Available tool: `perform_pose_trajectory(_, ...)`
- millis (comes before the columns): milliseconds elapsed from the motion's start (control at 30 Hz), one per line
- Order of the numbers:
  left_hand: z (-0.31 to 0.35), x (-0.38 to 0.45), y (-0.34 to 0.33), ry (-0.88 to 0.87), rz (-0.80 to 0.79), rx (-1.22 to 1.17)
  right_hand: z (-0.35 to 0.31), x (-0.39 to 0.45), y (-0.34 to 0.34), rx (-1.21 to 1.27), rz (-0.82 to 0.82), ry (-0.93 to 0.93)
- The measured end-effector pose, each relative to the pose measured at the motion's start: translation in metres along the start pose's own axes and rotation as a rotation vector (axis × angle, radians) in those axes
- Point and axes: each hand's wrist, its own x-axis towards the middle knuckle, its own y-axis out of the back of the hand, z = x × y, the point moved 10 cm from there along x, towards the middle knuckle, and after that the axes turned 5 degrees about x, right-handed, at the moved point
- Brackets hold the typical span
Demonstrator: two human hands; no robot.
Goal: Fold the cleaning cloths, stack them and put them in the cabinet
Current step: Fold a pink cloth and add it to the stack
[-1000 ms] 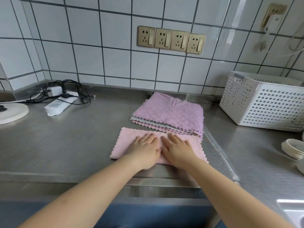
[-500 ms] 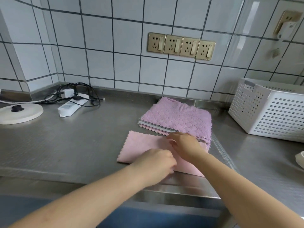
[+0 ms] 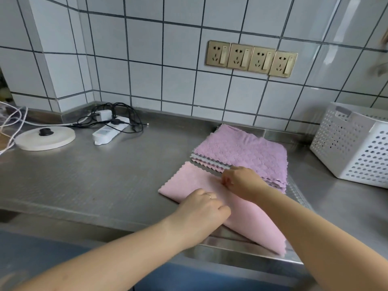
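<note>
Fingertips of the right hand pinch the far edge of the pink cloth, the left hand curled on its near edge, beside the folded stack. Folding step, I judge: next, carry one end across (edges matched). A second ago both palms lay flat, smoothing.

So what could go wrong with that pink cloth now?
The pink cloth hangs a corner over the counter edge, so it might slide off when folded. The right hand works right beside the stack of folded cloths, so a quick pull could knock the stack crooked. The left hand pinches only one edge, so the fold may come out uneven.
</note>
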Motion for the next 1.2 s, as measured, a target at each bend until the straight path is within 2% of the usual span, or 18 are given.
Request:
perform_pose_trajectory(200, -0.051, -0.064, 0.001, 0.093, 0.026, -0.082, -0.013, -0.025, -0.001, 0.093, -0.179, -0.042)
perform_pose_trajectory(333, -0.083, -0.095, 0.002, 0.152, 0.017, -0.101, -0.039, -0.047, -0.004, 0.202, -0.208, 0.015)
perform_pose_trajectory(433, -0.093, -0.108, 0.002, 0.149, 0.001, -0.189, -0.056, -0.059, -0.006, 0.149, -0.152, 0.123)
perform_pose_trajectory(533, -0.091, -0.115, -0.004, 0.106, -0.06, -0.29, -0.072, -0.079, 0.008, 0.145, 0.062, 0.371)
perform_pose_trajectory(567, -0.09, -0.117, -0.008, 0.112, -0.104, -0.335, -0.076, -0.089, 0.009, 0.17, 0.086, 0.443)
perform_pose_trajectory(667, -0.087, -0.125, -0.02, 0.136, -0.239, -0.444, -0.074, -0.115, -0.012, 0.138, -0.05, 0.541)
perform_pose_trajectory(733, -0.083, -0.129, -0.023, 0.129, -0.259, -0.455, -0.07, -0.128, -0.029, 0.032, -0.137, 0.545)
perform_pose_trajectory(800, -0.078, -0.133, -0.026, 0.105, -0.268, -0.411, -0.068, -0.134, -0.035, -0.051, -0.105, 0.545)
perform_pose_trajectory(867, -0.073, -0.133, -0.026, 0.079, -0.223, -0.313, -0.072, -0.135, -0.031, -0.07, -0.001, 0.547)
perform_pose_trajectory(933, -0.068, -0.129, -0.02, 0.051, -0.112, -0.23, -0.08, -0.136, -0.027, -0.013, 0.085, 0.578)
perform_pose_trajectory(1000, -0.064, -0.123, -0.012, 0.027, -0.002, -0.243, -0.085, -0.133, -0.018, 0.088, 0.141, 0.597)
perform_pose_trajectory(1033, -0.065, -0.12, -0.009, 0.018, 0.056, -0.265, -0.085, -0.127, -0.011, 0.195, 0.15, 0.555)
perform_pose_trajectory(1100, -0.075, -0.113, -0.005, 0.1, 0.134, -0.416, -0.072, -0.108, -0.004, 0.479, 0.09, 0.318)
perform_pose_trajectory(1200, -0.115, -0.105, -0.015, 0.529, 0.165, -0.774, -0.041, -0.078, -0.007, 0.644, 0.073, -0.086)
